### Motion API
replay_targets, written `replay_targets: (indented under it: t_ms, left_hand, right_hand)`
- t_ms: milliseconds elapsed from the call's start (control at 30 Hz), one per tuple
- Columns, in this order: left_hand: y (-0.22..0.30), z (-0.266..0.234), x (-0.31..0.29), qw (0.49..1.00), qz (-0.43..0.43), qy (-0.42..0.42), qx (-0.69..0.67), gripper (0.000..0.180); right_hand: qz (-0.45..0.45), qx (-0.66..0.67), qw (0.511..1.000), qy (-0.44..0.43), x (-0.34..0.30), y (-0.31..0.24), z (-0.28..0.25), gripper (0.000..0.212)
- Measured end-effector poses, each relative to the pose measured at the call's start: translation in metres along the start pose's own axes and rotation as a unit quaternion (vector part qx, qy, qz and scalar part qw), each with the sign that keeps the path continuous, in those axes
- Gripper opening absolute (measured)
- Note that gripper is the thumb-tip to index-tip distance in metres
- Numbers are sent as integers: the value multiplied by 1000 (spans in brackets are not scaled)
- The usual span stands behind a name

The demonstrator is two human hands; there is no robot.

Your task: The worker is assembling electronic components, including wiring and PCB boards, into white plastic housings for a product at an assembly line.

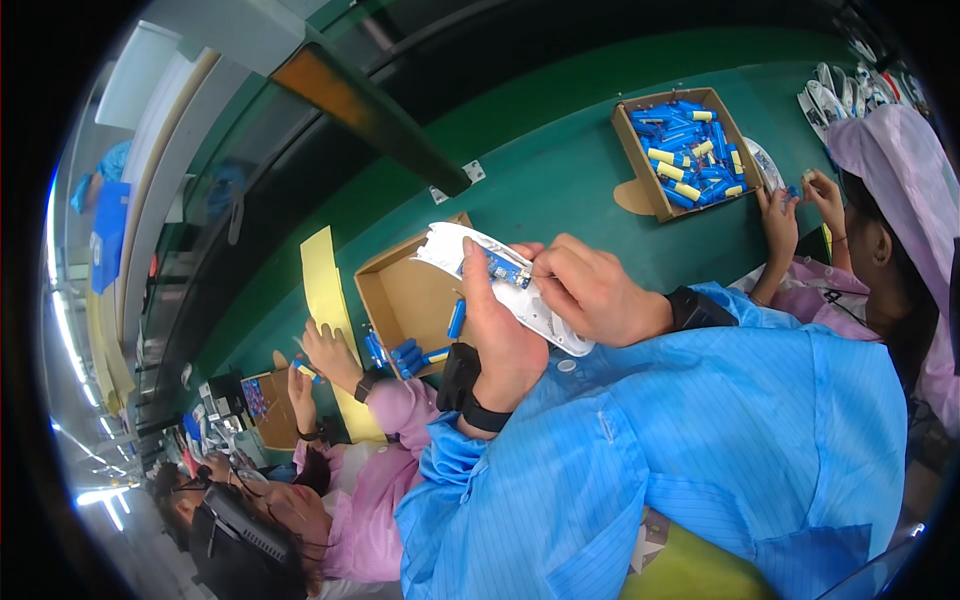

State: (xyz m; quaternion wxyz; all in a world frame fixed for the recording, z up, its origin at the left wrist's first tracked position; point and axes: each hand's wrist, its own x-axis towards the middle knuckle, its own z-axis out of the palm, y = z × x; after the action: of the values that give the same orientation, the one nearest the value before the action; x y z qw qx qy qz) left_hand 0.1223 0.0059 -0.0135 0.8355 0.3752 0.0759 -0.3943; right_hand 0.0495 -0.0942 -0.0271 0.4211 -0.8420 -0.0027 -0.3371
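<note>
My left hand (505, 345) grips a white plastic housing half (545, 318), with the thumb lying along its inner side. Set in the housing is a small blue circuit board (505, 268). My right hand (600, 295) is closed at the board's right end, fingertips pinched together; what they hold, perhaps a thin wire, is too small to make out. Just beyond my left hand stands a cardboard box (385, 272) with several blue cylindrical cells (405, 357) in it, some with yellow labels.
A second cardboard box (617, 135), full of blue cells, stands on the green table (545, 165) at the far right. Co-workers in pink sit on both sides, their hands (332, 355) near mine at left. A yellow sheet (322, 275) lies by the near box. A metal post (360, 110) crosses above.
</note>
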Motion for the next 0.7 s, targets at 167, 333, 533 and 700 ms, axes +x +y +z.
replay_targets:
  t_ms: [167,333,533,700]
  left_hand:
    - [-1,-1,2,1000,-6,15,5,42]
    - [-3,-3,2,1000,1,22,20,40]
    - [-5,-1,0,999,20,16,42,41]
    - [-5,1,-3,997,36,13,62,44]
  right_hand:
    - [-6,-3,1000,-2,-2,3,0,14]
    - [-10,-5,1000,7,-3,-1,3,15]
    - [-2,-27,999,24,-6,-1,7,15]
    - [9,-30,999,31,-6,-4,8,15]
